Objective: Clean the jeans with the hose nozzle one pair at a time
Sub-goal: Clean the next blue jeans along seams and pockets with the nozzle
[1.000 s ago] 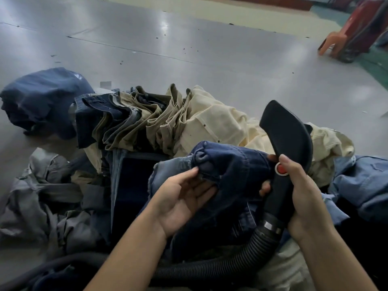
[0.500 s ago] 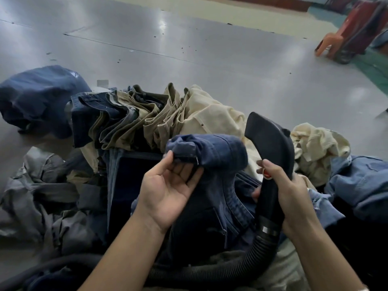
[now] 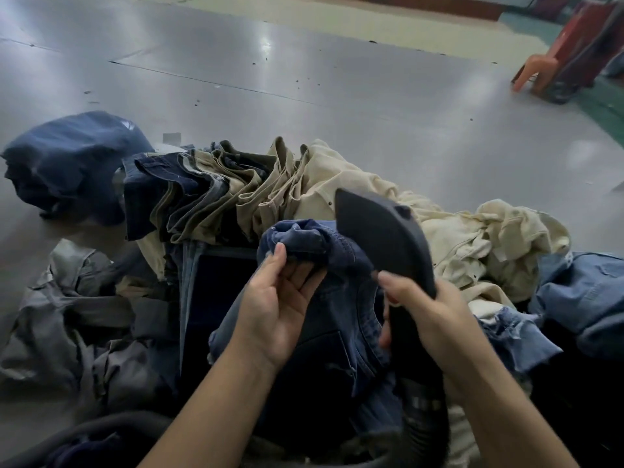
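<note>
Since a second ago we have swung the hose nozzle [image 3: 385,238] leftward, so its flat black head now leans over the bunched end of the blue jeans [image 3: 310,236] instead of standing off to their right, and the red button that showed under our thumb is now mostly covered. Our left hand [image 3: 280,309] pinches that bunched denim between thumb and fingers, lifting it in front of us over the pile; our right hand [image 3: 425,319] is clenched round the nozzle's neck, just above where the ribbed hose [image 3: 422,430] joins it. We judge the main risk to be suction swallowing loose cloth: the denim is soft, thick and crumpled, held at one fold only, so a slack flap could be drawn against the mouth and block it. The hose, heavy and corrugated, trails across our lap and could drag on neighbouring garments. Close behind, the fanned stack of khaki and dark trousers [image 3: 216,194] and the rumpled cream garment [image 3: 466,238] lie near enough to catch as well. The nozzle itself looks like smooth matte plastic, wedge-shaped, tapering to a blunt tip.
</note>
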Demonstrator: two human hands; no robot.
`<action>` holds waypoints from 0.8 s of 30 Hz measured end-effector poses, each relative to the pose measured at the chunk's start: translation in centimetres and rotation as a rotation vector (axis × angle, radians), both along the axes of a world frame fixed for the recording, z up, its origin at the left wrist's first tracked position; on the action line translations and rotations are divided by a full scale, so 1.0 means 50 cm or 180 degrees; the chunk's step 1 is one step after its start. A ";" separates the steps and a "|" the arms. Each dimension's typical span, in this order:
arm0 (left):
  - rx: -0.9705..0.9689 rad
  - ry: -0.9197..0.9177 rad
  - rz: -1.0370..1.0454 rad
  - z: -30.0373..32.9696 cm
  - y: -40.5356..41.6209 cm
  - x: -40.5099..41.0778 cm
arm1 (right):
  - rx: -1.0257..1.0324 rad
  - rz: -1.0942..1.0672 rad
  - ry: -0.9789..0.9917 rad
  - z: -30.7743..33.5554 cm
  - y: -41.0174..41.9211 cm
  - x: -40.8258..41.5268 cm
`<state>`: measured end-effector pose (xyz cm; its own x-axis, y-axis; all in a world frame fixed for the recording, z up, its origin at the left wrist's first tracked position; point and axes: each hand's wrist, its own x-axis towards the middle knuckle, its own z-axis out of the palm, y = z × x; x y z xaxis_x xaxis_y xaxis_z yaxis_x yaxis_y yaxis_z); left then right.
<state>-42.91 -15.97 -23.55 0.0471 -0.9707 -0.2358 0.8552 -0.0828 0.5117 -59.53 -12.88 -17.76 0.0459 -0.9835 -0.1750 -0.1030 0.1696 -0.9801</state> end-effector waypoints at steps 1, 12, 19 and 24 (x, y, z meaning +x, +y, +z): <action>-0.0012 -0.0025 0.0010 0.000 0.000 -0.001 | 0.0005 -0.0048 -0.0026 0.003 -0.003 -0.007; -0.0110 -0.0257 -0.0070 0.002 -0.001 -0.004 | 0.0117 0.0058 0.0052 0.008 -0.004 -0.007; -0.0051 -0.0433 -0.0124 -0.004 -0.001 -0.007 | 0.0395 0.0315 0.0126 -0.007 0.025 -0.008; -0.0159 -0.0456 -0.0194 0.008 -0.001 0.002 | 0.0162 -0.0296 -0.0312 -0.002 -0.022 -0.036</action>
<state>-42.83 -16.01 -23.17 0.0174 -0.9831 -0.1824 0.7673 -0.1038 0.6328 -61.34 -13.97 -17.86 -0.0258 -0.9743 -0.2239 0.0114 0.2237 -0.9746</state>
